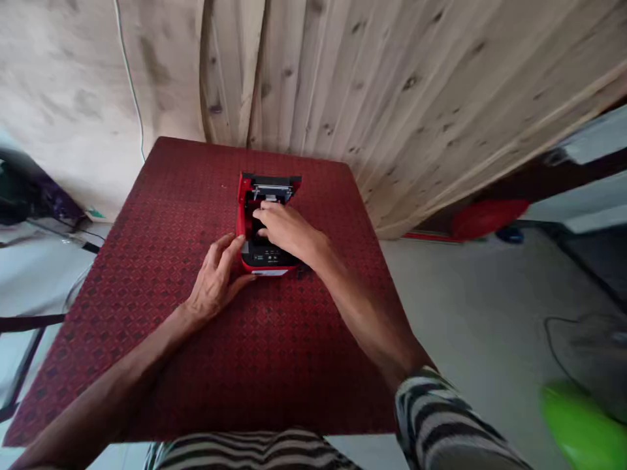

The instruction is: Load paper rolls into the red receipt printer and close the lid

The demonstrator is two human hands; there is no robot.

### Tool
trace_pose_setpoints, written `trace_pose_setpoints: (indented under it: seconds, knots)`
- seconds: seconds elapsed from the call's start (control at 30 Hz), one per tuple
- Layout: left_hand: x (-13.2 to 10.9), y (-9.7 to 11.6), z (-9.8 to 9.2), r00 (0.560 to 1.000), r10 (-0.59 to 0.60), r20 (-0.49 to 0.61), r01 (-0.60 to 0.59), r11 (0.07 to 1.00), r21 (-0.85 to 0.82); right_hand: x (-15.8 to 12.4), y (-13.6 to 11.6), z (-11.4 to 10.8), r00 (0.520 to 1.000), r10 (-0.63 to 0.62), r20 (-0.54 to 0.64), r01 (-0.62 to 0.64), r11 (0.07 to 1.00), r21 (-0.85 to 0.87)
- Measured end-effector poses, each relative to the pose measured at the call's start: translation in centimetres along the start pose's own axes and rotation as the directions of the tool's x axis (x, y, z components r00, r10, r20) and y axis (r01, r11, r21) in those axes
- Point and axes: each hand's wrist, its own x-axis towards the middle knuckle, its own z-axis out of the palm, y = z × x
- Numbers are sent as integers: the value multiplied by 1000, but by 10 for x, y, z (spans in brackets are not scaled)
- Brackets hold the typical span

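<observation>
A small red and black printer (269,256) stands on the table with its lid (271,180) raised at the back. Small buttons and lettering show on its front panel. My left hand (215,271) grips the printer's left front corner, fingers along the side and thumb at the front edge. Into the open compartment reaches my right hand (284,225), its fingers bent and the thumb below them. What the right fingers hold or press inside is hidden by the hand and the dark interior.
A red patterned cloth covers the table (196,365), which stands against a wooden plank wall (318,85). A white cable (130,72) hangs down the wall at left. On the floor, a bright green object (582,418) lies at lower right and a dark chair (29,352) stands left.
</observation>
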Motion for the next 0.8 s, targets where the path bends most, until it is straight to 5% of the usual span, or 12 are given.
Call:
trace_pose_setpoints:
  seconds: [0.27, 0.43, 0.63, 0.8]
  knots:
    - [-3, -1, 2, 1000, 17, 4, -17, 999, -47, 7, 8, -1, 995, -34, 91, 36, 999, -19]
    - [-2, 0, 2, 1000, 19, 2, -19, 999, -29, 1, 4, -8, 1000, -21, 21, 22, 1000, -20]
    - [-2, -1, 1, 1000, 30, 7, -30, 999, -20, -47, 0, -23, 972, 61, -225, -46, 996, 70]
    - [0, 0, -1, 999, 35, 22, -34, 999, -27, -121, 14, -11, 820, 92, -566, 227, 854, 468]
